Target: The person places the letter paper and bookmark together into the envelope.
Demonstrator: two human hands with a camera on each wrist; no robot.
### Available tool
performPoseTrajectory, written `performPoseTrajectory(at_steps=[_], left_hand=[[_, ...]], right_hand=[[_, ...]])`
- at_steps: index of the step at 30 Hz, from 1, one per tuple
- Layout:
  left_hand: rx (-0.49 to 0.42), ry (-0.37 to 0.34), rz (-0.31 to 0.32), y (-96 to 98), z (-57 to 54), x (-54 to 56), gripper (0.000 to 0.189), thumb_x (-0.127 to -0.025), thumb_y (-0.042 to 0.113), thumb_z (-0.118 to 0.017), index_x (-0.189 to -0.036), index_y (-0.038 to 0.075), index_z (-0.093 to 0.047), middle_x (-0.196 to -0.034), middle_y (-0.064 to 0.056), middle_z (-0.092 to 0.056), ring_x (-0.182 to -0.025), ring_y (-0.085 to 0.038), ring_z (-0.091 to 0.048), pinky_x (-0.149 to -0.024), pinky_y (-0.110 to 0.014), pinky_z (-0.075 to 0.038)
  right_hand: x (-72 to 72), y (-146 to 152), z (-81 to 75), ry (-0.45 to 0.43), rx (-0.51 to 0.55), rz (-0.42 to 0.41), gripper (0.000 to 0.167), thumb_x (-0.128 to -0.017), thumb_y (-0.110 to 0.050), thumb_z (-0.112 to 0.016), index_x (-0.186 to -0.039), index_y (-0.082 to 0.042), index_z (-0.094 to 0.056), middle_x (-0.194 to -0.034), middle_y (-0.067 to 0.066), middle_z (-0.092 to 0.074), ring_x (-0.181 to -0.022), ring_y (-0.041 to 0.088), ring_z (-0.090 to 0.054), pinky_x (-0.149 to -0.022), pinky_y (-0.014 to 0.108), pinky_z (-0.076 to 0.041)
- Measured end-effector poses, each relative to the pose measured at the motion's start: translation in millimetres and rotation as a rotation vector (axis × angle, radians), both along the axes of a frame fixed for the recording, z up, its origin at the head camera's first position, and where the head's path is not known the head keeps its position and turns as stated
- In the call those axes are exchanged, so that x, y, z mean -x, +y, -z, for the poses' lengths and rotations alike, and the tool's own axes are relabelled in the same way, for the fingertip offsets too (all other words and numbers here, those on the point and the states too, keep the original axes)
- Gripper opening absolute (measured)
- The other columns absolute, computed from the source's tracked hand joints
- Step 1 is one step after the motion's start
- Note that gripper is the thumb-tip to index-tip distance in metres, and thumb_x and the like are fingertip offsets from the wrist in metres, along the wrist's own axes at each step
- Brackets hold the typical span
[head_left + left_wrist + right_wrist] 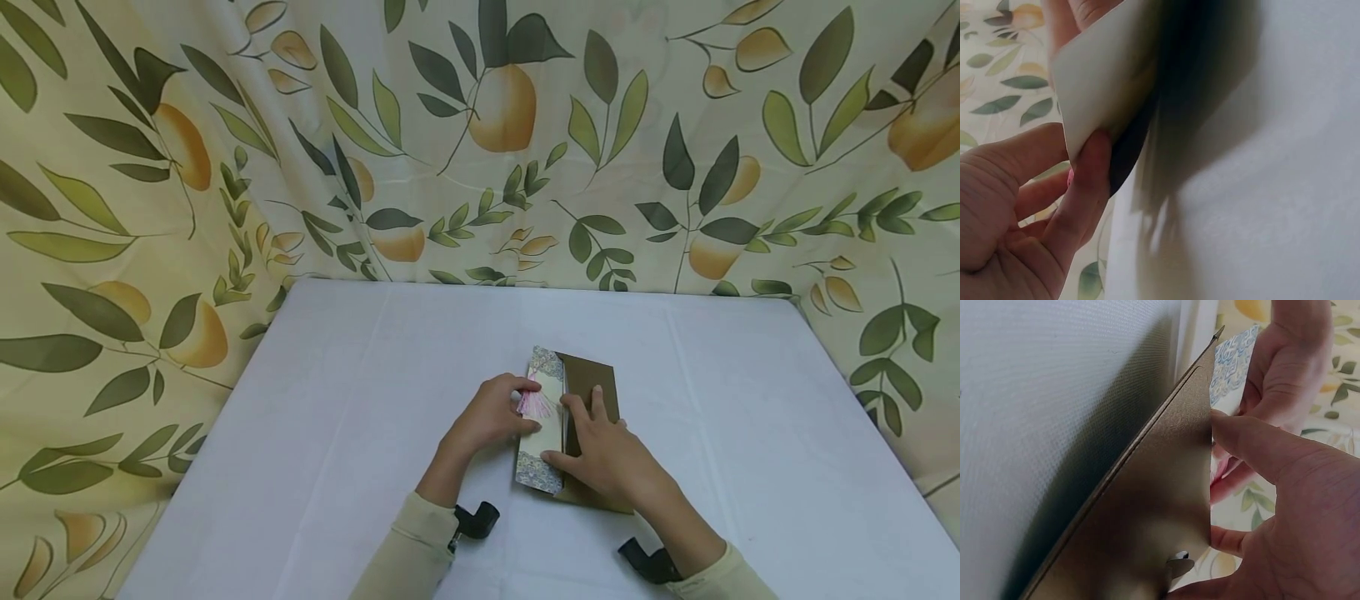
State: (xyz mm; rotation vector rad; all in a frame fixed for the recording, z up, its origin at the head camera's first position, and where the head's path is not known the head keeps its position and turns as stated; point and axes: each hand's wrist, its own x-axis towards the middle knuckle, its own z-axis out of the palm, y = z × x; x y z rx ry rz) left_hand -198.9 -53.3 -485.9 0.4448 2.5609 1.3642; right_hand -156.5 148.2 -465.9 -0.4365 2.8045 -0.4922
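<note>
A brown folded card (592, 371) is tilted above the white tabletop, with a cream flap (553, 429) patterned in blue-grey at both ends along its left side. A pink tassel (535, 405) lies against the flap. My left hand (491, 412) pinches the flap's left edge; in the left wrist view its thumb presses the pale inner face (1100, 81). With thumb and fingers my right hand (607, 446) holds the edge where the brown panel meets the flap. The right wrist view shows the brown panel (1154, 481) close up, with the right thumb at its edge.
A white cloth (360, 400) covers the table. Curtains (465, 192) printed with leaves and orange fruit hang behind it and at the sides. Black wrist cameras (476, 521) are strapped at both sleeves.
</note>
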Motion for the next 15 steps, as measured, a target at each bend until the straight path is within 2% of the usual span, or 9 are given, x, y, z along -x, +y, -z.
performPoseTrajectory(at_steps=[5,7,11,15], left_hand=[[0.007,0.007,-0.007,2.4,2.3,-1.1,0.053,-0.08,0.005,-0.088,-0.13,0.002,-0.069,-0.113,-0.006,-0.064,-0.08,-0.009,-0.054,-0.071,-0.024,-0.048],[-0.006,-0.008,0.002,2.3,3.0,-1.3,0.054,-0.081,0.004,-0.087,-0.131,0.002,-0.068,-0.105,-0.005,-0.065,-0.075,-0.008,-0.054,-0.067,-0.024,-0.047],[-0.045,-0.057,0.038,0.9,2.4,-1.3,0.049,-0.085,0.002,-0.083,-0.131,0.004,-0.068,-0.1,-0.002,-0.064,-0.069,-0.006,-0.059,-0.06,-0.023,-0.048],[-0.025,-0.071,0.059,-0.6,-0.9,-1.7,0.04,-0.088,0.002,-0.081,-0.126,0.005,-0.071,-0.098,0.0,-0.065,-0.069,-0.008,-0.059,-0.058,-0.023,-0.047]], right_hand=[[0.0,-0.2,-0.7,0.0,0.001,0.001,0.097,-0.087,-0.063,-0.075,-0.156,-0.007,-0.034,-0.154,0.048,-0.016,-0.107,0.074,-0.051,-0.083,0.076,-0.046],[-0.1,0.0,-0.9,0.001,0.004,0.001,0.097,-0.087,-0.063,-0.075,-0.156,-0.007,-0.034,-0.155,0.048,-0.015,-0.108,0.074,-0.051,-0.082,0.075,-0.047],[-0.7,0.4,-1.4,-0.003,0.011,0.001,0.099,-0.087,-0.063,-0.074,-0.156,-0.006,-0.033,-0.155,0.048,-0.014,-0.108,0.076,-0.049,-0.08,0.075,-0.048],[-1.3,0.5,-1.8,-0.002,0.014,-0.003,0.1,-0.087,-0.063,-0.074,-0.157,-0.005,-0.033,-0.156,0.048,-0.014,-0.108,0.076,-0.049,-0.08,0.075,-0.048]])
